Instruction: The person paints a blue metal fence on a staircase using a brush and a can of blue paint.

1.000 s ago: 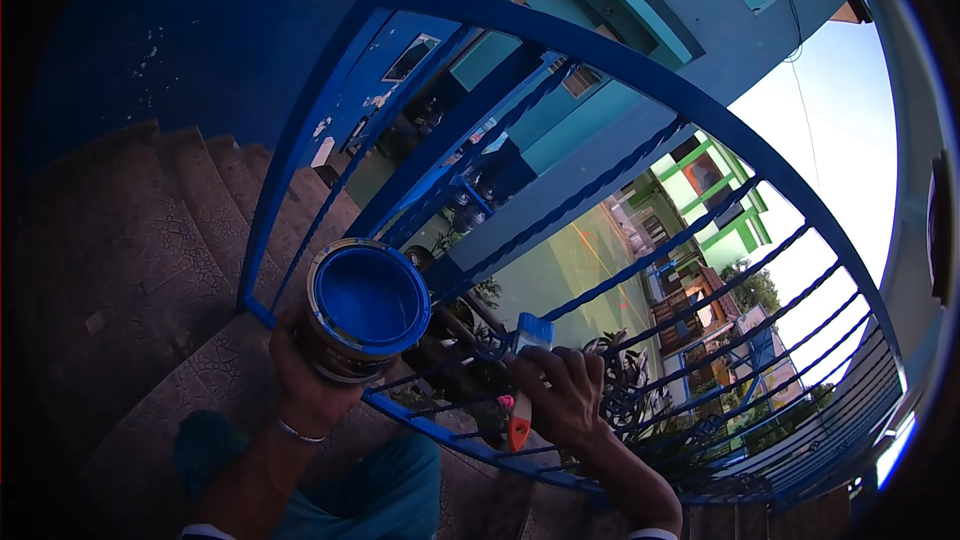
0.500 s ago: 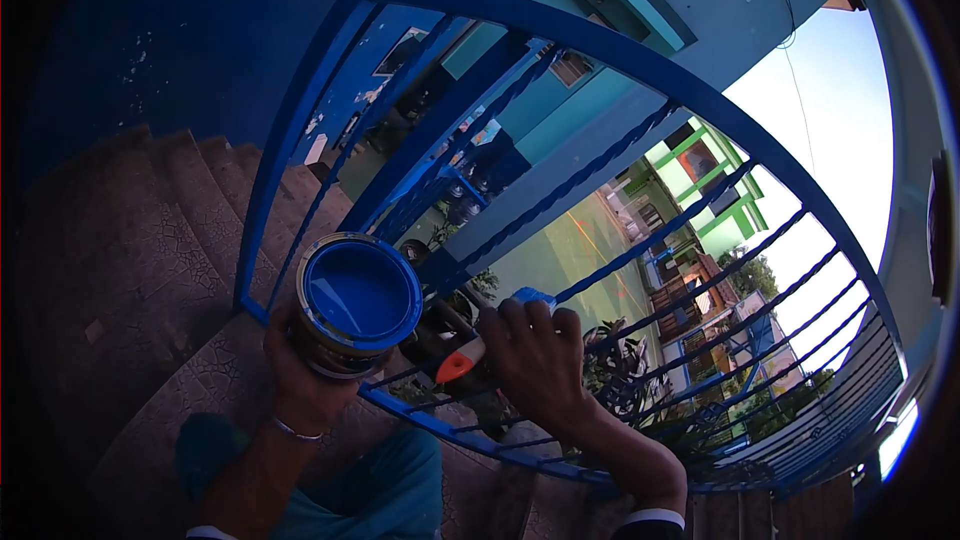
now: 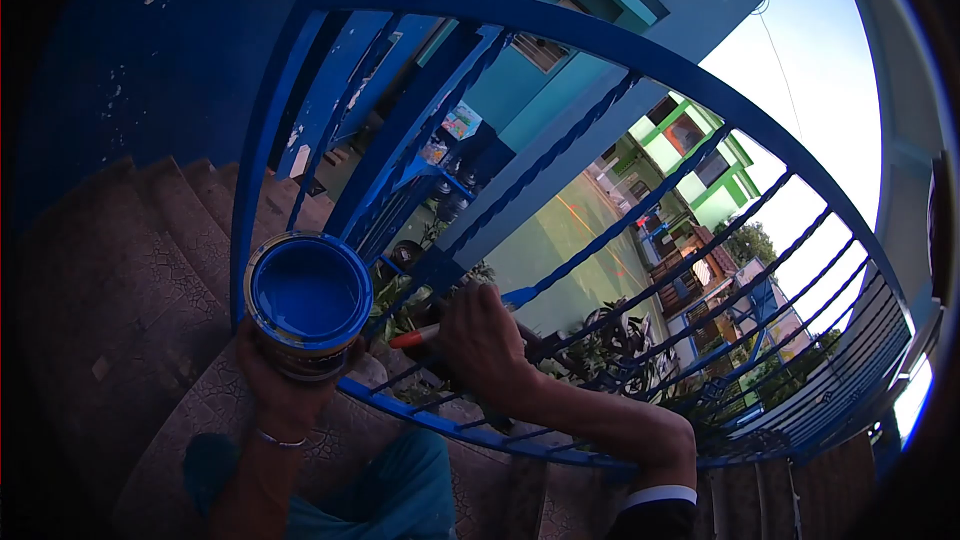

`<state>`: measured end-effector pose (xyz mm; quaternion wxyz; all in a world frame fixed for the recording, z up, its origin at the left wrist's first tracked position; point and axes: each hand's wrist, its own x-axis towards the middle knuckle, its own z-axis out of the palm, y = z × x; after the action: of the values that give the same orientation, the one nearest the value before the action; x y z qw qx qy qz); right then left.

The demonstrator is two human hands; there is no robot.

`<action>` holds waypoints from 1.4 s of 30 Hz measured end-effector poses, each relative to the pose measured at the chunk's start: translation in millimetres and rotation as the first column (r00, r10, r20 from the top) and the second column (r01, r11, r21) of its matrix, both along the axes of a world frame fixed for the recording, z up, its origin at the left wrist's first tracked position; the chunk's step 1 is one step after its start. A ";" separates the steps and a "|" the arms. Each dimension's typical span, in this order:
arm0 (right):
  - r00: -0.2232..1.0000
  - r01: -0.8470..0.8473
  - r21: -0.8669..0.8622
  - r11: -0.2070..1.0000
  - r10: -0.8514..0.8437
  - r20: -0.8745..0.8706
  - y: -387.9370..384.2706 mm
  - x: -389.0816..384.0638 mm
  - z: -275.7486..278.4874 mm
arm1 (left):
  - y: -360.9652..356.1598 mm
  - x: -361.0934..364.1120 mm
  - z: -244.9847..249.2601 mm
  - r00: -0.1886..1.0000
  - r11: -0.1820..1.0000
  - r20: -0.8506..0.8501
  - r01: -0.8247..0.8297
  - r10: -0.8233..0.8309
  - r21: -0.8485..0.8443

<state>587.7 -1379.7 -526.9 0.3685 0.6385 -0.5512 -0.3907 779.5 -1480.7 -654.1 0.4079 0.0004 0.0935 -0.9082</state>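
Note:
My left hand (image 3: 285, 385) is wrapped round a paint can (image 3: 302, 358) from below and holds it near the lower left of the railing. Blue paint (image 3: 312, 292) shows inside its open top. In my right hand (image 3: 484, 338) is a paintbrush (image 3: 413, 337), its orange handle end sticking out towards the can. Blue bristles show just past my knuckles, against a twisted bar (image 3: 610, 235) of the blue metal railing (image 3: 560, 32). My fingers hide most of the brush.
Worn stone steps (image 3: 120, 270) rise on the left beside a dark blue wall (image 3: 170, 70) with chipped paint. Beyond the railing are leafy plants (image 3: 620, 350), a green court (image 3: 560, 260) and a green-and-white building (image 3: 690, 155). My knees, in teal trousers (image 3: 400, 490), are below.
The can and my left hand have shifted left in view, along with the railing. My right hand has moved left and slightly up, and the brush handle now lies flatter.

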 end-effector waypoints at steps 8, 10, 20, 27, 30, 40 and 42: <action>0.945 -0.141 -0.093 0.986 0.162 0.284 13.4 16.4 7.4 | -3.6 0.5 -13.3 0.999 0.997 0.018 -0.028 0.030 -0.075; 0.960 -0.185 -0.158 0.970 0.213 0.181 1.8 10.9 18.4 | -3.7 0.6 -12.7 1.000 0.999 -0.005 -0.017 0.016 -0.037; 0.951 -0.115 -0.019 0.993 0.115 0.287 32.7 12.0 -26.4 | -5.4 2.4 -12.5 0.994 0.999 -0.111 0.001 -0.007 -0.047; 0.943 -0.214 -0.243 0.946 0.265 0.202 11.4 -6.6 -6.6 | -2.7 0.7 -11.3 0.999 0.999 -0.045 0.011 -0.012 -0.034; 0.955 -0.139 -0.150 0.979 0.172 0.241 21.8 -10.5 -30.0 | -2.8 2.3 -6.5 0.999 0.999 -0.040 0.011 -0.012 -0.034; 0.920 -0.075 -0.193 0.978 0.143 0.365 7.9 -2.6 -25.4 | -2.3 3.4 -13.8 0.999 0.999 -0.039 0.012 -0.014 -0.047; 0.892 -0.015 -0.146 0.989 0.079 0.445 7.2 -5.9 -31.4 | -2.0 6.2 -9.0 1.000 1.000 -0.018 0.012 -0.012 -0.024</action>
<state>581.9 -1372.5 -558.3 0.2840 0.6976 -0.6315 -0.1841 785.7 -1482.8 -663.1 0.4014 -0.0124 0.0862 -0.9117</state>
